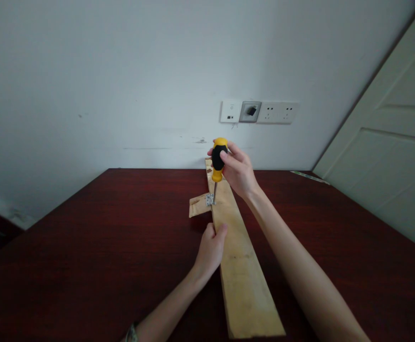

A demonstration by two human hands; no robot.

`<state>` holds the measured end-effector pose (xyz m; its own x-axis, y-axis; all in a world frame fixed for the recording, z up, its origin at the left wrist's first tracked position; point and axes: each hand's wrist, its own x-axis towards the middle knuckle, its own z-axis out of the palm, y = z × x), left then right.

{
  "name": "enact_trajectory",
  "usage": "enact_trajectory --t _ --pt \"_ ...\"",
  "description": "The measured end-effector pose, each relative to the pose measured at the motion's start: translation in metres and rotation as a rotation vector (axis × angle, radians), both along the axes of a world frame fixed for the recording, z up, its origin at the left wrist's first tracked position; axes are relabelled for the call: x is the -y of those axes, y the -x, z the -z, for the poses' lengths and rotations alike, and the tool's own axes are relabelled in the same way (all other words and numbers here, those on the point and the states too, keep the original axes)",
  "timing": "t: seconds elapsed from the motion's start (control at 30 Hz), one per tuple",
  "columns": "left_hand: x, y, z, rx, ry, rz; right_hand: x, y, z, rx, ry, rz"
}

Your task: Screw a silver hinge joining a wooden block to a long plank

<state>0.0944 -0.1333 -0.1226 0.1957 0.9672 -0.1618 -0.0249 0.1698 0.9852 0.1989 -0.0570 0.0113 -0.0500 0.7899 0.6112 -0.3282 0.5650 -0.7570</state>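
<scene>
A long pale wooden plank (241, 266) lies lengthwise on a dark red table (86, 247). A small metal hinge (210, 199) joins its left edge to a short wood piece (197, 205). My right hand (239, 170) is closed round a yellow and black screwdriver (218, 160), held upright with its tip on the hinge. My left hand (211, 249) grips the plank's left edge just below the hinge, thumb on top.
A white wall stands behind the table with a row of sockets (259, 112). A pale door (389, 156) is at the right. A thin strip (309, 176) lies at the table's far right edge.
</scene>
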Motion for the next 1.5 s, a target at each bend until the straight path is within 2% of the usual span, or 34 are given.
enact_trajectory --t 0.13,0.3,0.47,0.53,0.73,0.97,1.2,1.4,1.5 --pt "0.0002 -0.0005 -0.0012 -0.019 -0.013 0.013 -0.0042 0.0003 0.0039 -0.037 -0.076 0.023" --pt "0.0011 -0.0011 -0.0059 -0.038 -0.009 0.023 -0.0088 -0.001 0.0064 -0.021 -0.131 0.14" --pt "-0.0015 0.0006 -0.0016 -0.038 -0.02 0.006 -0.0052 -0.0021 0.0026 -0.003 -0.071 0.031" --pt "-0.0031 0.0012 0.0004 -0.036 -0.03 0.011 -0.0046 -0.0028 0.0021 0.014 -0.075 0.031" --pt "-0.0044 0.0023 -0.0004 -0.018 -0.041 0.039 -0.0087 -0.0034 0.0053 0.048 -0.177 0.204" --pt "-0.003 0.0015 -0.0023 -0.012 -0.031 0.034 -0.0054 -0.0012 0.0045 0.051 -0.204 0.284" --pt "-0.0026 0.0009 -0.0022 0.029 -0.008 0.023 -0.0047 -0.0027 0.0032 0.086 -0.131 0.161" --pt "-0.0031 0.0011 -0.0024 0.031 -0.004 0.02 -0.0034 -0.0034 0.0024 0.167 -0.2 0.296" --pt "-0.0029 0.0017 -0.0025 0.025 -0.003 0.015 -0.0036 -0.0019 0.003 0.142 -0.155 0.26"
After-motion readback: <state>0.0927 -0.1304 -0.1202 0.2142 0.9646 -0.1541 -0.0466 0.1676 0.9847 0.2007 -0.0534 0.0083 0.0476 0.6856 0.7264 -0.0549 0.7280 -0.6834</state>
